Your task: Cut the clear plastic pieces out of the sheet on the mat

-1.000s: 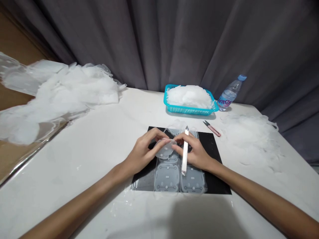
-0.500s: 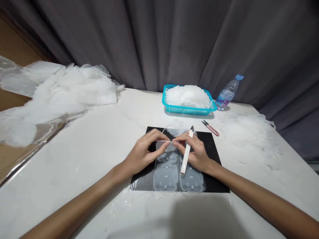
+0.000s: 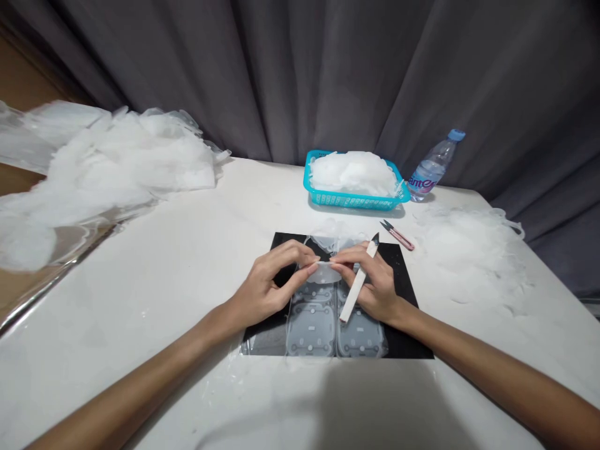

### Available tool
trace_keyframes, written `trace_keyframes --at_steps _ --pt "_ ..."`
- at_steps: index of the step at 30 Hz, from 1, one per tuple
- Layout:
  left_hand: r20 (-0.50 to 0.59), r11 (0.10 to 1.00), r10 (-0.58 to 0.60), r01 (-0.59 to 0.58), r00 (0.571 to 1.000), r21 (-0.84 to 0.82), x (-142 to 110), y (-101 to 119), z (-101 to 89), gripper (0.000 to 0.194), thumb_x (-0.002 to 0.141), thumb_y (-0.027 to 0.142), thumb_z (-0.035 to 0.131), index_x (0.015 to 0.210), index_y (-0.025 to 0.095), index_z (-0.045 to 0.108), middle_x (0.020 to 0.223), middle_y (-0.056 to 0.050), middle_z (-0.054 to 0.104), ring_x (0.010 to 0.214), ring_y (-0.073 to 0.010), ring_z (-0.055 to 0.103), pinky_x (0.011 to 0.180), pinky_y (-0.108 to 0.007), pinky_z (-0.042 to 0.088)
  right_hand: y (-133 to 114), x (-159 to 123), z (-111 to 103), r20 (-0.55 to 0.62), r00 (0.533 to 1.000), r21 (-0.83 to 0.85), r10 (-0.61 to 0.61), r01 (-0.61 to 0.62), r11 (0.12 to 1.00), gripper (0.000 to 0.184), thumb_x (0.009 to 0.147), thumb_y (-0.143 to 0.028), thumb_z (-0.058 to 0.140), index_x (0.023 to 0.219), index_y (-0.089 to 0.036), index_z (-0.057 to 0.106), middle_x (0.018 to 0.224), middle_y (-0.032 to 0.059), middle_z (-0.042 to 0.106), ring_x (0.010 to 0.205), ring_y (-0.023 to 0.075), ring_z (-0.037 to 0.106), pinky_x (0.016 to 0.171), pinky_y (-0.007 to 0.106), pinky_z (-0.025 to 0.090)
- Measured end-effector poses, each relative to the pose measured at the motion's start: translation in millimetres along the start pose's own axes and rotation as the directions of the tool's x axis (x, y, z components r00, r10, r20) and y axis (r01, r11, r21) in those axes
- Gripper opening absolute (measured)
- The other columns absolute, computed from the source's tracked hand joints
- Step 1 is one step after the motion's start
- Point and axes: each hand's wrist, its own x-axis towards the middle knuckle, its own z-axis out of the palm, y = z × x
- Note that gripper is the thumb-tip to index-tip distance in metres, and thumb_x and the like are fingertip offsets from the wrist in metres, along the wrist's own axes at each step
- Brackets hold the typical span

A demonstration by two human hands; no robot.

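Tipped since a second ago from showing its face to nearly edge-on, the thin plastic piece [image 3: 327, 273] is now pinched above the black mat [image 3: 404, 306], the left hand [image 3: 275, 282] gripping one end between thumb and fingertips, the right hand [image 3: 376, 282] the other, while also holding a knife [image 3: 359, 289] that leans further over. Under them, as I see it, clear plastic squares [image 3: 312, 330] lie on the mat. Beyond sit pink snips [image 3: 402, 239], a blue basket [image 3: 356, 200] heaped with white pieces [image 3: 354, 172] and a water bottle [image 3: 427, 174], with loose piles at left [image 3: 134, 156] and right [image 3: 473, 253].
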Motion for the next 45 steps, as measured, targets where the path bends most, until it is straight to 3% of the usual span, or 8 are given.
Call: trace_keyframes --at_steps 10,13,17,22,29,34,39,45 --pt "-0.007 0.995 0.091 -0.091 0.996 0.042 -4.4 2.4 1.5 0.014 0.099 0.008 0.064 0.103 0.021 0.066 0.105 -0.004 0.070 0.098 -0.0157 0.069 0.085 -0.027 0.056 3.2 -5.0 0.1 -0.012 1.000 0.009 -0.015 0.015 1.000 0.014 0.099 -0.015 0.068 0.110 -0.024 0.068 0.095 0.0048 0.078 0.089 0.0211 0.075 0.079 0.038 0.059" --pt "0.015 0.998 -0.039 0.039 0.999 0.042 -5.2 0.0 3.1 0.009 0.103 0.018 0.063 0.111 0.022 0.064 0.109 -0.004 0.071 0.103 -0.0172 0.069 0.091 -0.030 0.056 3.5 -6.6 2.6 -0.023 1.000 0.013 0.018 -0.018 1.000 0.012 0.100 -0.017 0.066 0.110 -0.024 0.066 0.094 0.0041 0.077 0.084 0.0204 0.074 0.077 0.038 0.059" --pt "0.148 0.970 -0.217 0.197 0.965 0.141 -6.5 -2.0 4.4 0.046 0.100 0.043 0.069 0.138 0.024 0.052 0.130 -0.009 0.068 0.117 -0.0245 0.068 0.099 -0.037 0.056 5.0 0.9 -8.6 -0.146 0.978 -0.040 0.152 -0.159 0.986 0.003 0.102 -0.023 0.064 0.103 -0.023 0.067 0.089 0.0029 0.074 0.078 0.0174 0.070 0.071 0.033 0.057" --pt "0.444 0.954 -0.095 -0.045 0.891 0.295 -9.2 -0.3 6.2 0.058 0.101 0.052 0.064 0.151 0.027 0.050 0.152 -0.011 0.058 0.138 -0.0325 0.056 0.115 -0.051 0.046 33.2 22.0 -83.7 -0.450 0.855 -0.184 0.257 -0.371 0.910 0.017 0.098 -0.038 0.068 0.095 -0.021 0.067 0.086 0.0016 0.069 0.073 0.0152 0.065 0.066 0.029 0.053" --pt "0.501 0.933 -0.069 -0.122 0.863 0.338 -7.6 -4.4 3.2 0.047 0.102 0.051 0.063 0.146 0.035 0.058 0.151 -0.008 0.057 0.135 -0.0317 0.058 0.113 -0.051 0.046 94.2 6.2 -191.2 -0.617 0.734 -0.257 0.284 -0.528 0.809 0.031 0.086 -0.047 0.075 0.084 -0.018 0.068 0.068 -0.0031 0.057 0.058 0.0131 0.052 0.056 0.029 0.042" --pt "0.410 0.950 -0.099 -0.036 0.907 0.309 -5.7 -0.4 1.9 0.054 0.101 0.049 0.066 0.151 0.034 0.051 0.148 -0.010 0.057 0.134 -0.0308 0.057 0.113 -0.051 0.047 56.2 3.5 -146.0 -0.420 0.828 -0.186 0.372 -0.480 0.857 0.018 0.091 -0.037 0.075 0.090 -0.020 0.072 0.084 0.0019 0.071 0.074 0.0163 0.064 0.065 0.030 0.050" --pt "0.103 0.988 -0.085 0.070 0.991 0.141 -7.6 17.5 11.5 0.062 0.095 0.043 0.076 0.148 0.028 0.048 0.140 -0.011 0.061 0.131 -0.0277 0.060 0.109 -0.043 0.051 -15.6 -10.4 -63.7 0.054 0.934 0.027 0.354 -0.356 0.934 0.006 0.097 -0.021 0.073 0.101 -0.024 0.076 0.093 0.0032 0.079 0.085 0.0188 0.072 0.079 0.034 0.058" --pt "0.055 1.000 -0.003 0.005 0.998 -0.030 -18.2 35.4 27.9 0.026 0.094 0.022 0.078 0.117 0.023 0.066 0.108 -0.004 0.076 0.100 -0.0187 0.074 0.090 -0.031 0.060 -41.0 -34.2 -28.6 0.042 0.962 0.193 0.269 -0.272 0.943 0.012 0.094 -0.015 0.076 0.103 -0.024 0.077 0.091 0.0040 0.082 0.080 0.0195 0.076 0.076 0.036 0.061"
